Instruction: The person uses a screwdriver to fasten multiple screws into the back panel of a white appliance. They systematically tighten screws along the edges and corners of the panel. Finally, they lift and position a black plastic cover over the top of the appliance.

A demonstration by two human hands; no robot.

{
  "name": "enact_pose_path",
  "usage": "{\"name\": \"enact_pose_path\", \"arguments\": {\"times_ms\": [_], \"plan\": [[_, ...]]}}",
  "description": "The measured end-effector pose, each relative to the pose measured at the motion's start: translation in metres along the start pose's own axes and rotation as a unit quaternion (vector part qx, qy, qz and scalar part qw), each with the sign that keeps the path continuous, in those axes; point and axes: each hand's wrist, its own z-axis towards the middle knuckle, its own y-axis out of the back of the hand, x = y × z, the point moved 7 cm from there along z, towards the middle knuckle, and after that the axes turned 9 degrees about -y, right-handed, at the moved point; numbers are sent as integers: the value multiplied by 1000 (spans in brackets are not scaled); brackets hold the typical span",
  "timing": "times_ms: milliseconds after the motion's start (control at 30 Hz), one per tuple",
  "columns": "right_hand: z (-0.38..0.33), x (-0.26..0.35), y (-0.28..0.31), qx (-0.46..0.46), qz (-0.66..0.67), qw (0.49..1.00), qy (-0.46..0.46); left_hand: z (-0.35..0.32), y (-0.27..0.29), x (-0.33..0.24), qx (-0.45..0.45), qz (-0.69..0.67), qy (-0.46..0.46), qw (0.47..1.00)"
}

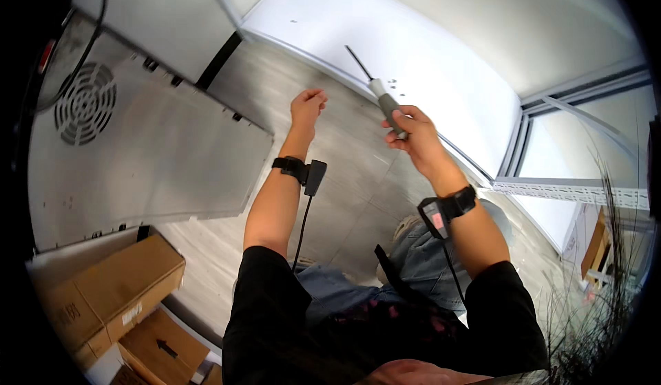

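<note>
My right hand (413, 134) is wrapped round the lower end of a screwdriver (389, 106) with a grey-green handle and a light collar. Its dark shaft points up and to the left, over the edge of a white surface (441, 75). Several small dark pieces (394, 86) lie on that surface beside the screwdriver, too small to name. Left of the screwdriver, my left hand (308, 112) hangs over the grey floor with its fingers curled closed. Whatever may be between those fingertips is hidden.
A large metal panel (158, 151) with a round vent and a black cable (103, 13) stands at the left. Cardboard boxes (124, 289) are stacked at lower left. At the right are a metal frame (527, 137) and a thin-leaved plant (599, 309).
</note>
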Motion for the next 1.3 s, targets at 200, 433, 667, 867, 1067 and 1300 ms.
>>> {"name": "enact_pose_path", "arguments": {"times_ms": [200, 433, 667, 867, 1067, 1300], "plan": [[8, 51, 137, -116, 67, 991, 14, 47, -161, 40, 54, 257, -144, 954], [43, 72, 191, -124, 105, 986, 19, 84, -240, 74, 60, 406, -204, 889], [60, 83, 226, -109, 119, 987, 17, 100, -261, 80, 31, 460, -236, 856], [73, 93, 218, -82, 99, 991, 25, 107, -249, 71, 1, 338, -184, 923], [66, 87, 192, -70, -132, 987, 58, 66, -220, 53, 19, -214, 95, 972], [44, 63, 107, -22, -296, 952, 74, 3, -104, -21, 9, -413, 38, 910]]}}
